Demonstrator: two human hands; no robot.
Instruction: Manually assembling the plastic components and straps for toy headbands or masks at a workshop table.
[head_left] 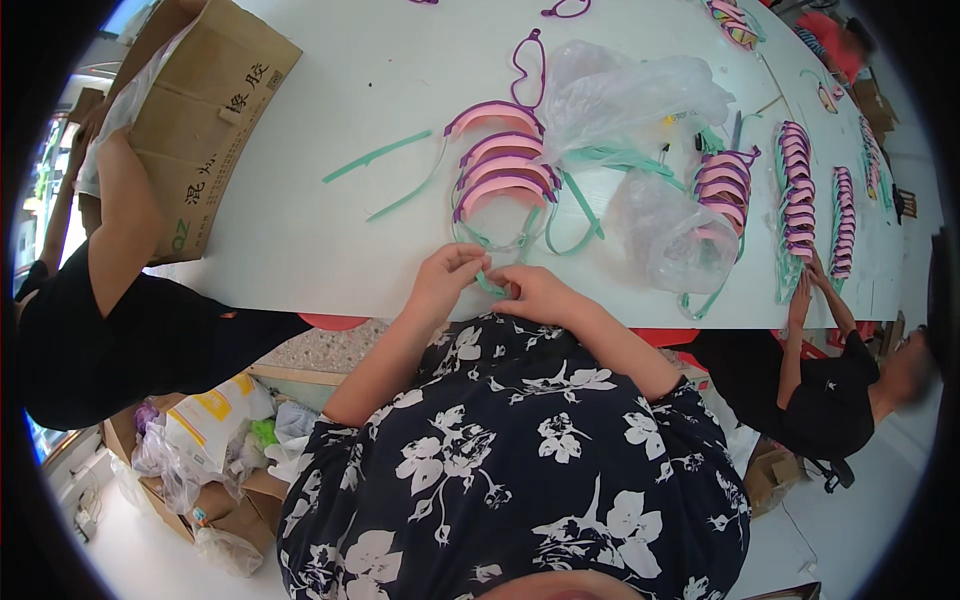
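Strap-fitting, seemingly: left hand (450, 282) and right hand (536, 294) pinch nearly closed on a green strap (489, 285) (fingertips part-hidden, so probably) at the worktop's (330, 275) near edge; next likely needs pulling snug.

To my left I see big brown cardboard box (225, 130), with pale plastic lining (125, 110), at end of white table (330, 245). Person in black shirt (95, 335) close beside it, one arm at its open side. Lower, near floor: open carton (235, 505) with white-and-yellow sack (215, 420), clear plastic bags (170, 460), bright green bundle (263, 432). To my right, second person in black (830, 400); brown carton (775, 475) low, near this person. Far upper right, person in red top (838, 48).
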